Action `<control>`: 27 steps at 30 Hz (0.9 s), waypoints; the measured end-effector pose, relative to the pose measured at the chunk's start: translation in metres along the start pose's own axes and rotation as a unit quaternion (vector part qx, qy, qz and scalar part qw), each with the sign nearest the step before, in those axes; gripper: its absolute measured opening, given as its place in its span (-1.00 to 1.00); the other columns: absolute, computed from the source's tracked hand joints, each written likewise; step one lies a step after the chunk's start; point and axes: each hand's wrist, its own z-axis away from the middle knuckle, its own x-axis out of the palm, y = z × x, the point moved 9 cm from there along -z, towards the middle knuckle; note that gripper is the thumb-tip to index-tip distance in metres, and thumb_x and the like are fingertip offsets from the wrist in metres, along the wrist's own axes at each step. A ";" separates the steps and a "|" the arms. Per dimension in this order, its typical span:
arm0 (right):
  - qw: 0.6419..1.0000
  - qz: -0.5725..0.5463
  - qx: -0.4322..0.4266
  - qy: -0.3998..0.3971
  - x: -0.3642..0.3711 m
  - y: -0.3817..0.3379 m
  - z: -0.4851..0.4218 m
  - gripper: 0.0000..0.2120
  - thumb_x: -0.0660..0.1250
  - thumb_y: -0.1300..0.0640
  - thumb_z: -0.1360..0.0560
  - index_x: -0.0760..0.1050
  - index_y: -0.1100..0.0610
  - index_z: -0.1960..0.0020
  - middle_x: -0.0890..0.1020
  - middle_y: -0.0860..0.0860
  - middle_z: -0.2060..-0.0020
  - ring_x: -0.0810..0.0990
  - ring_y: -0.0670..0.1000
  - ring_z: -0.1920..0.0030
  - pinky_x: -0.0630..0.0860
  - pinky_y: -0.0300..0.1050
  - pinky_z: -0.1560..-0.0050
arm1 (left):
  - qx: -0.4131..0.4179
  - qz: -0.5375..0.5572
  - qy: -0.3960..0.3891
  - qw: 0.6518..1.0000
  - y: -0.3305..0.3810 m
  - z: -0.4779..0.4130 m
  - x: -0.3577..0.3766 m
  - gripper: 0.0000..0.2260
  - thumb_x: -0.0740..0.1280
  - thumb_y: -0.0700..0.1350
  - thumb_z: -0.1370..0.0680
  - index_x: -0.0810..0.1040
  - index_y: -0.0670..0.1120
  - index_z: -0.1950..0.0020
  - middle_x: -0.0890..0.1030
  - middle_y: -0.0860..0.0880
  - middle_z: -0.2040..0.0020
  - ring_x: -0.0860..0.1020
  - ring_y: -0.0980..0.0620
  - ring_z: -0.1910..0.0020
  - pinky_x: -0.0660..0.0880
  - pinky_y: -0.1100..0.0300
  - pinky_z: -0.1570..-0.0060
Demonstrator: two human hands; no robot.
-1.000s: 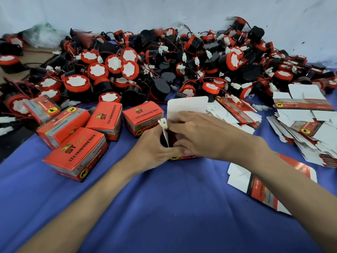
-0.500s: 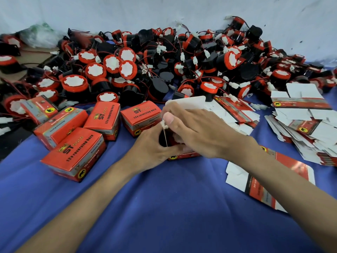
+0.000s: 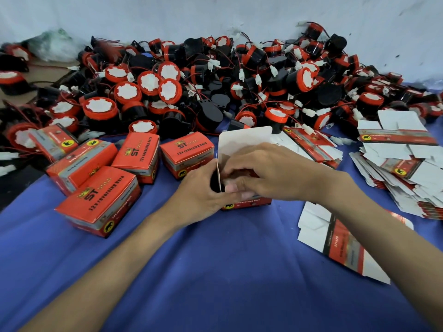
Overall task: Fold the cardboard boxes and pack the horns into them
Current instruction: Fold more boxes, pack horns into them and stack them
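at cloth centre: left hand (image 3: pixel 203 185) gripping open box (image 3: pixel 244 142), right hand (image 3: pixel 261 171) curling inside, tucking horn down; closing top flap next.

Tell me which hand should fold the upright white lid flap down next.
Right, probably. The right hand lies just below the white lid flap, fingers at the box opening, while the left hand grips the box's side.

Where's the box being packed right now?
In the head view, the open box sits mid-table on the blue cloth, held between both hands, just right of the closed boxes.
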 end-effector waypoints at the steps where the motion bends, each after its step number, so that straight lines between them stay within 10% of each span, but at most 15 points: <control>1: 1.000 0.002 0.006 -0.001 0.001 0.001 0.000 -0.80 0.29 -0.07 -0.54 0.60 0.00 -0.03 0.61 -0.12 -0.02 0.52 -0.03 -0.06 0.45 0.06 -0.05 | 0.001 -0.002 -0.002 1.000 0.000 0.000 0.000 -0.49 0.38 0.36 -0.21 0.51 0.16 -0.07 0.62 0.23 0.02 0.55 0.29 -0.01 0.46 0.35 0.00; 12: 0.984 0.164 -0.073 0.014 0.008 -0.022 -0.003 -0.70 0.10 -0.05 -0.65 0.59 -0.06 -0.15 0.55 -0.09 -0.12 0.40 -0.06 -0.26 0.20 -0.27 -0.02 | -0.015 0.021 -0.047 0.999 -0.004 -0.001 0.003 -0.46 0.49 0.18 -0.19 0.50 0.08 -0.12 0.64 0.14 -0.03 0.59 0.18 -0.08 0.52 0.10 -0.14; 18: 0.992 0.112 -0.051 -0.037 0.011 -0.013 0.005 -0.60 0.01 -0.13 -0.62 0.60 -0.06 -0.07 0.46 -0.13 -0.18 0.22 -0.14 -0.24 0.03 -0.33 -0.08 | -0.001 0.005 -0.047 0.999 0.000 0.001 0.005 -0.50 0.51 0.10 -0.22 0.44 0.23 -0.12 0.60 0.23 -0.07 0.53 0.32 -0.09 0.46 0.34 -0.10; 27: 0.992 0.117 -0.039 -0.014 0.006 -0.013 0.000 -0.79 0.21 0.03 -0.55 0.63 -0.03 0.06 0.57 -0.10 -0.01 0.41 -0.06 -0.15 0.37 -0.16 -0.02 | -0.007 0.011 -0.091 0.996 0.003 0.005 0.005 -0.44 0.47 0.14 -0.26 0.46 0.06 -0.21 0.59 0.11 -0.13 0.52 0.16 -0.18 0.43 0.16 -0.25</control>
